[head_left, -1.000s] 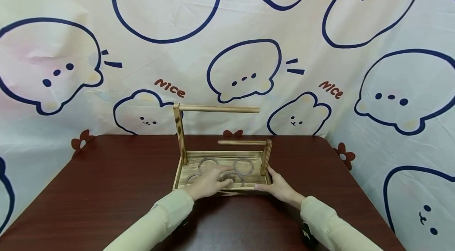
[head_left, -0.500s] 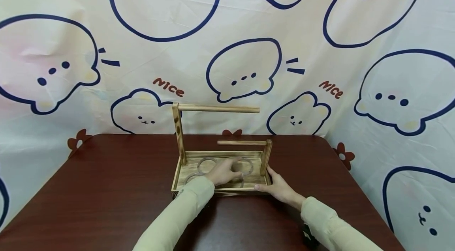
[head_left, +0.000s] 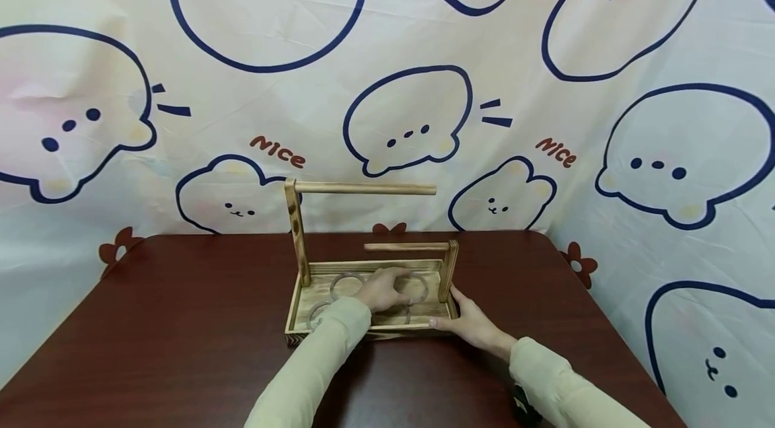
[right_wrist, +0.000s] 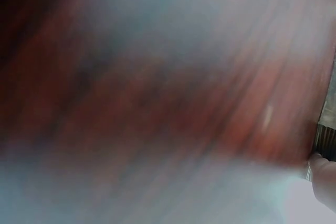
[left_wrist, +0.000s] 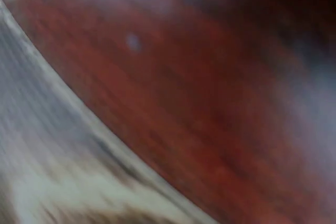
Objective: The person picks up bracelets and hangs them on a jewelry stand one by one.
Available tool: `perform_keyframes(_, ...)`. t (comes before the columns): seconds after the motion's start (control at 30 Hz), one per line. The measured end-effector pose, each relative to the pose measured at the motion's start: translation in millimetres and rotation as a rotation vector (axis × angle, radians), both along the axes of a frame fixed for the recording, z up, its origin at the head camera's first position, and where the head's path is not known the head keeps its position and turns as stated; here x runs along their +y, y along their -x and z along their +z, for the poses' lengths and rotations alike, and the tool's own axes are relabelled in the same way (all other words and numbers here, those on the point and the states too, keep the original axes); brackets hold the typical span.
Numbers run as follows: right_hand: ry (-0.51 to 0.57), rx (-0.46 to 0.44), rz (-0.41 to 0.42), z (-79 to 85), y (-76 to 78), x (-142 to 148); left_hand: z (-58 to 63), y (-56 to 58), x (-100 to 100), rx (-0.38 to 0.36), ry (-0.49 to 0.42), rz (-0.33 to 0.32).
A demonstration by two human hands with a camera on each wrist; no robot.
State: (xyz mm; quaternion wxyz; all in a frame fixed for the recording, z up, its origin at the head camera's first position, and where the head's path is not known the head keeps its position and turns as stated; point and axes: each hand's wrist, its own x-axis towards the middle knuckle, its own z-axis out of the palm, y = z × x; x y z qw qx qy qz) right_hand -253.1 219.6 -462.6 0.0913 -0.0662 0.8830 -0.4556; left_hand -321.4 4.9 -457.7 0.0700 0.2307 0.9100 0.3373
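A wooden jewelry stand (head_left: 327, 268) with a shallow tray base stands on the table in the head view. A tall arm (head_left: 297, 233) rises at its left end and a short arm (head_left: 448, 270) at its right, each with a horizontal rod. Several pale bangles lie flat in the tray, among them a back-left bangle (head_left: 331, 288) and a back-right bangle (head_left: 426, 288). My left hand (head_left: 380, 290) reaches over the back-right bangle, fingers and thumb spread across it; contact cannot be told. My right hand (head_left: 475, 327) grips the tray's right end, thumb at the front edge.
The dark red-brown table (head_left: 200, 320) extends on both sides of the stand. Behind it hangs a printed cloth (head_left: 321, 112) with cartoon bears. In the left wrist view a blurred wooden edge (left_wrist: 94, 129) crosses the corner; the right wrist view is mostly blurred tabletop.
My left hand has moved from the front-right bangle rightward and back to the back-right bangle. The right hand has kept its grip on the tray's end. The view has shifted slightly.
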Motion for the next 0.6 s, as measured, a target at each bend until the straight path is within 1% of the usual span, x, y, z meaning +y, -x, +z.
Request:
perform_keyframes(0.13,-0.007,0.000,-0.001,0.8,0.4,-0.3,-1.1,1.1,3.0,0.007,0.004,-0.014)
perform_keyframes(0.23,-0.002,-0.001,-0.004,2.2,0.7,-0.4,-0.4,1.5,5.3,-0.022,0.005,-0.024)
perform_keyframes(0.33,0.004,-0.001,-0.002,3.3,1.2,-0.8,-0.3,3.0,7.6,-0.034,0.000,-0.043)
perform_keyframes(0.5,-0.001,-0.003,0.006,3.1,0.0,-1.3,-2.3,6.2,13.7,-0.045,0.019,-0.075)
perform_keyframes(0.6,-0.007,-0.002,0.005,2.2,0.0,-1.3,-3.9,7.5,17.3,-0.054,0.049,-0.092)
